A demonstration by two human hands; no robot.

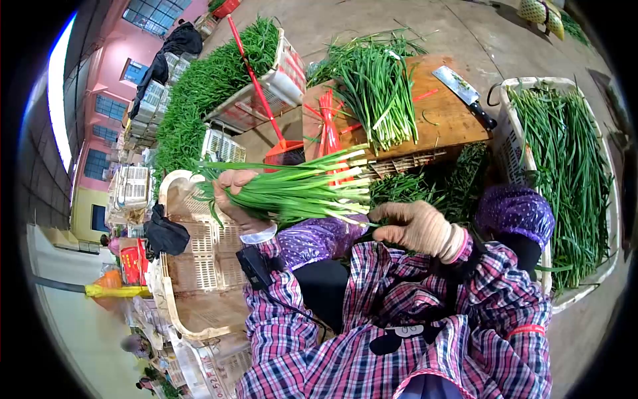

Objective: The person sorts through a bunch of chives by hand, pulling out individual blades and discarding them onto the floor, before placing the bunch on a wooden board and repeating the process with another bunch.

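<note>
Chives (299,189) held level over the lap, just short of the table (445,113): the left hand (236,199) is clamped round the leafy half and the gloved right hand (415,227) is curled at the cut ends. We cannot tell whether its fingers grip. We would keep the left grip firm and nudge the stubs flush. The stalks are long, slim and fresh green, paling to white at the base.
</note>
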